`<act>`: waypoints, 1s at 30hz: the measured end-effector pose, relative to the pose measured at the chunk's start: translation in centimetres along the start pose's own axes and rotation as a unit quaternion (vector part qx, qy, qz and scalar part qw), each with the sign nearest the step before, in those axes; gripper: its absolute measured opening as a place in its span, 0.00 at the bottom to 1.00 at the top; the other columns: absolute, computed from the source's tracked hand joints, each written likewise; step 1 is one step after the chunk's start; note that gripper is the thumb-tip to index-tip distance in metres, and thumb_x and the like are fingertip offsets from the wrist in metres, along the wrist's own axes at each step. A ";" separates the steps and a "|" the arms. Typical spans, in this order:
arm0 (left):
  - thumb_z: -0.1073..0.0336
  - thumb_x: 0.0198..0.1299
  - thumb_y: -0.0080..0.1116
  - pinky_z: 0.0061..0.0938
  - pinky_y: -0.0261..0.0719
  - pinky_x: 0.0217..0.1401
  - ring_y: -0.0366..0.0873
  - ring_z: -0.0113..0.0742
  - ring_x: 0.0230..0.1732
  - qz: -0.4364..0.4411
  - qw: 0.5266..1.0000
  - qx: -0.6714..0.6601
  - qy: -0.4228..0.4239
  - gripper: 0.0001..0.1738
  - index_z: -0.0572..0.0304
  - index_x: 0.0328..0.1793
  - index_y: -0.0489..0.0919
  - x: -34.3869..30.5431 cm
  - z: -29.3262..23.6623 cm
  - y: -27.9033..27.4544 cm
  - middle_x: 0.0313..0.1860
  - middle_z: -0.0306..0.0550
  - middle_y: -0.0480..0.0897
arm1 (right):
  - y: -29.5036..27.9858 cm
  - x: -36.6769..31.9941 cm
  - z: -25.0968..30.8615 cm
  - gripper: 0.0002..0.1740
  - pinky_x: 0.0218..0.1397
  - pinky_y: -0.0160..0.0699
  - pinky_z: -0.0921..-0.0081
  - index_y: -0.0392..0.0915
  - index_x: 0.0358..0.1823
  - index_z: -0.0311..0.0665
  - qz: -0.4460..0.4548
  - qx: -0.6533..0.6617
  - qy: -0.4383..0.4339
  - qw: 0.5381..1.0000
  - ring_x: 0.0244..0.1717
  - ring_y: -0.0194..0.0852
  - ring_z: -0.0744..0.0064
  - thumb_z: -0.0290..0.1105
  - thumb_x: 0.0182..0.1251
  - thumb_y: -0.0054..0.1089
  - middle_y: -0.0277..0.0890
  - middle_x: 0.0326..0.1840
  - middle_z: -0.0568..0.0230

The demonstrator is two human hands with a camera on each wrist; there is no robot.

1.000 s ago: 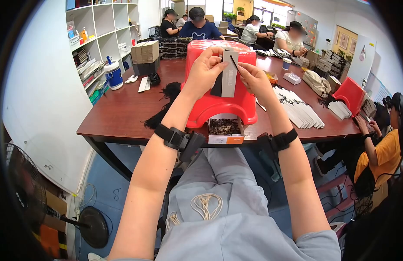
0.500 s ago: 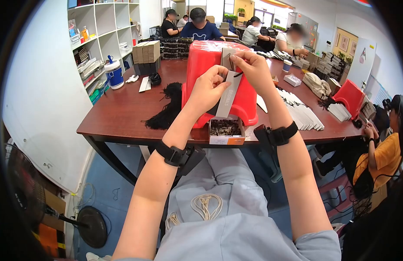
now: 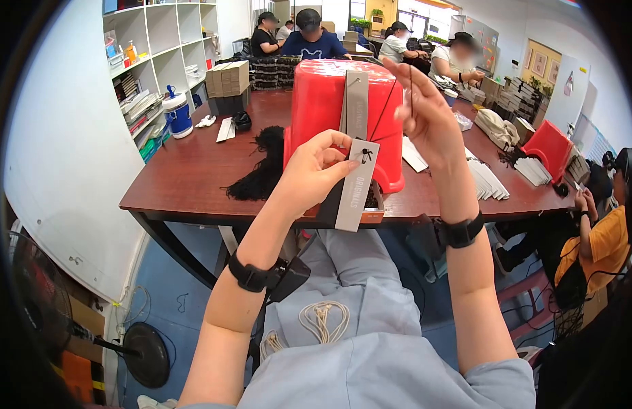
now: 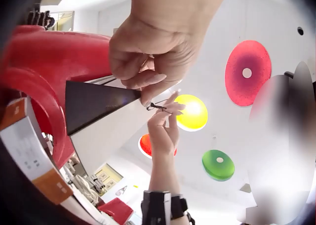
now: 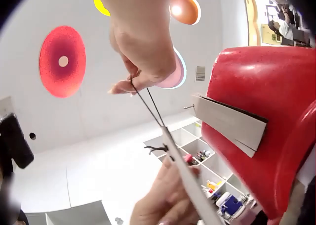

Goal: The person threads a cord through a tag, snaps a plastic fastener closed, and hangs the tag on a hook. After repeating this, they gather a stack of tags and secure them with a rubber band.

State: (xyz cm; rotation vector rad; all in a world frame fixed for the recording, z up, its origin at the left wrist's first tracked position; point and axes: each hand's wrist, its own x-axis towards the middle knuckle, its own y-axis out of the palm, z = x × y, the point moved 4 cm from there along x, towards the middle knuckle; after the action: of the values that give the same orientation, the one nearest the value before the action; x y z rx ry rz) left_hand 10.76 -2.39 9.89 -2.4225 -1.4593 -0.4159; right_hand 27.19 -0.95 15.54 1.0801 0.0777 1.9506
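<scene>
My left hand [image 3: 312, 170] pinches a grey hang tag [image 3: 353, 194] with pale ORIGINALS lettering near its top edge, thumb in front. A dark tag [image 4: 96, 104] lies behind it in the same grip. Black cord [image 3: 386, 119] runs from the hole at the tag's top up to my right hand [image 3: 428, 112]. That hand pinches the cord's far end, and both strands stretch straight in the right wrist view. A small black knot with loose ends [image 5: 157, 149] sits at the hole. Behind, another grey tag [image 3: 357, 102] leans against an upturned red stool [image 3: 316, 102].
An open box [image 3: 374, 213] sits under the stool at the table's front edge. Black cords [image 3: 258, 170] lie in a heap to the left, white tags [image 3: 490, 183] fanned out to the right. Farther back stand a blue jug [image 3: 177, 116] and stacked boxes [image 3: 227, 82]. Several people sit around.
My left hand has come down and closer with the tag. My right hand has left the hole and risen to the right, drawing the cord straight; a knot now shows at the hole.
</scene>
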 end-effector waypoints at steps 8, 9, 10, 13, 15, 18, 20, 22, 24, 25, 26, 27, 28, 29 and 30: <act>0.74 0.51 0.55 0.06 0.54 0.14 0.65 0.11 0.18 -0.012 0.996 -0.082 -0.037 0.10 0.62 0.41 0.70 -2.3 -0.1 0.6 0.29 0.39 0.79 | 3.0 -5.2 -1.9 0.27 0.23 0.70 0.92 0.66 0.54 0.31 0.076 -0.484 0.056 0.870 0.23 0.72 0.89 0.13 0.48 0.51 0.77 0.41 0.58; 0.74 0.51 0.55 0.07 0.52 0.13 0.63 0.10 0.17 -0.016 0.998 -0.059 -0.024 0.10 0.62 0.40 0.70 -2.5 0.1 0.8 0.28 0.39 0.79 | 2.3 -5.3 -2.2 0.24 0.25 0.70 0.92 0.68 0.52 0.30 0.062 -0.456 0.035 0.887 0.25 0.72 0.88 0.14 0.50 0.51 0.78 0.39 0.57; 0.73 0.51 0.56 0.08 0.50 0.12 0.62 0.10 0.17 -0.020 0.999 -0.035 -0.010 0.10 0.61 0.40 0.70 -2.6 0.1 0.9 0.27 0.38 0.79 | 1.9 -5.3 -2.3 0.21 0.27 0.71 0.91 0.70 0.50 0.29 0.048 -0.427 0.014 0.903 0.26 0.73 0.87 0.15 0.51 0.51 0.78 0.37 0.57; 0.74 0.51 0.55 0.08 0.48 0.13 0.62 0.09 0.17 0.001 0.999 -0.034 -0.036 0.10 0.62 0.40 0.70 -3.4 -0.1 0.9 0.26 0.37 0.78 | 0.7 -5.1 -1.7 0.14 0.32 0.73 0.88 0.73 0.43 0.29 -0.039 -0.319 0.019 0.947 0.28 0.75 0.82 0.18 0.53 0.53 0.78 0.35 0.55; 0.75 0.50 0.55 0.08 0.55 0.17 0.65 0.11 0.20 0.028 0.997 -0.023 -0.071 0.10 0.64 0.40 0.71 -4.1 0.3 0.7 0.25 0.38 0.78 | -1.2 -4.6 -0.8 0.10 0.35 0.75 0.87 0.74 0.39 0.31 -0.092 -0.287 0.013 0.953 0.29 0.77 0.78 0.21 0.54 0.54 0.78 0.35 0.53; 0.76 0.50 0.54 0.09 0.62 0.24 0.69 0.15 0.24 0.025 0.997 -0.025 -0.064 0.11 0.65 0.41 0.70 -4.9 1.1 0.5 0.27 0.40 0.78 | -3.8 -4.1 0.6 0.08 0.34 0.75 0.85 0.75 0.37 0.32 -0.177 -0.197 0.016 0.964 0.29 0.77 0.77 0.22 0.54 0.55 0.77 0.36 0.51; 0.78 0.50 0.53 0.12 0.66 0.31 0.71 0.17 0.29 0.017 0.998 -0.014 -0.060 0.12 0.66 0.42 0.70 -4.9 2.1 0.3 0.28 0.41 0.78 | -3.0 -4.6 0.5 0.07 0.33 0.76 0.83 0.74 0.35 0.32 -0.172 -0.197 0.011 0.965 0.28 0.78 0.74 0.22 0.53 0.57 0.77 0.37 0.50; 0.79 0.51 0.52 0.13 0.66 0.31 0.72 0.18 0.30 -0.036 0.986 0.155 -0.053 0.11 0.66 0.42 0.70 -4.9 3.1 -0.1 0.29 0.40 0.77 | -0.1 -5.5 0.5 0.06 0.36 0.79 0.80 0.74 0.33 0.31 -0.082 -0.211 -0.082 0.970 0.31 0.79 0.69 0.21 0.52 0.56 0.77 0.34 0.49; 0.79 0.51 0.52 0.12 0.66 0.31 0.71 0.17 0.29 -0.069 0.986 0.144 -0.045 0.11 0.66 0.42 0.70 -4.9 3.3 0.1 0.29 0.39 0.77 | 4.4 -7.4 0.1 0.02 0.39 0.79 0.74 0.74 0.27 0.29 0.127 -0.253 -0.146 0.948 0.34 0.79 0.64 0.18 0.51 0.54 0.77 0.29 0.48; 0.78 0.50 0.53 0.14 0.66 0.28 0.70 0.18 0.25 -0.097 0.984 0.144 -0.023 0.11 0.65 0.42 0.71 -5.1 3.0 0.1 0.25 0.39 0.76 | 6.0 -8.1 0.1 0.01 0.42 0.78 0.71 0.73 0.24 0.28 0.175 -0.295 -0.123 0.931 0.35 0.79 0.62 0.16 0.50 0.53 0.77 0.28 0.47; 0.76 0.49 0.54 0.16 0.66 0.25 0.70 0.19 0.22 -0.125 0.982 0.144 0.000 0.12 0.65 0.41 0.71 -5.2 2.8 0.1 0.21 0.39 0.76 | 7.0 -8.7 0.0 0.03 0.44 0.77 0.67 0.72 0.22 0.27 0.222 -0.337 -0.100 0.909 0.36 0.79 0.61 0.15 0.50 0.52 0.77 0.26 0.47; 0.76 0.49 0.54 0.16 0.66 0.25 0.70 0.19 0.22 -0.122 0.982 0.143 0.001 0.12 0.65 0.41 0.71 -5.3 3.0 0.2 0.21 0.39 0.76 | 6.7 -8.6 -0.2 0.05 0.43 0.77 0.67 0.72 0.20 0.28 0.160 -0.283 -0.097 0.941 0.36 0.79 0.62 0.14 0.49 0.50 0.77 0.26 0.48; 0.76 0.49 0.55 0.15 0.64 0.23 0.68 0.18 0.20 -0.084 0.995 0.045 -0.017 0.12 0.65 0.42 0.71 -5.3 3.6 0.6 0.21 0.38 0.75 | 5.0 -7.9 0.2 0.03 0.40 0.78 0.73 0.74 0.26 0.29 0.117 -0.305 -0.149 0.933 0.35 0.79 0.65 0.17 0.52 0.51 0.77 0.29 0.49; 0.75 0.49 0.55 0.14 0.62 0.21 0.67 0.16 0.19 -0.046 0.997 -0.053 -0.035 0.13 0.65 0.43 0.71 -5.3 3.9 0.9 0.20 0.37 0.75 | 3.3 -6.9 0.8 0.03 0.39 0.77 0.76 0.73 0.31 0.30 0.008 -0.304 -0.112 0.946 0.35 0.78 0.67 0.20 0.54 0.52 0.77 0.33 0.50; 0.78 0.50 0.53 0.09 0.59 0.16 0.63 0.14 0.15 0.028 0.986 -0.092 -0.138 0.15 0.67 0.46 0.70 -5.8 3.4 0.9 0.25 0.38 0.76 | 1.9 -6.2 1.2 0.06 0.37 0.77 0.78 0.73 0.35 0.31 -0.102 -0.298 -0.073 0.946 0.36 0.78 0.69 0.22 0.55 0.53 0.77 0.37 0.51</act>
State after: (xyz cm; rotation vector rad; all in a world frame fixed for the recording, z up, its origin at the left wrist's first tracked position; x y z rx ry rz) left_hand 9.30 -6.14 4.50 -2.7525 -1.5151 -0.2163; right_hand 28.27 -6.96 13.02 0.7671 -0.4400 1.5492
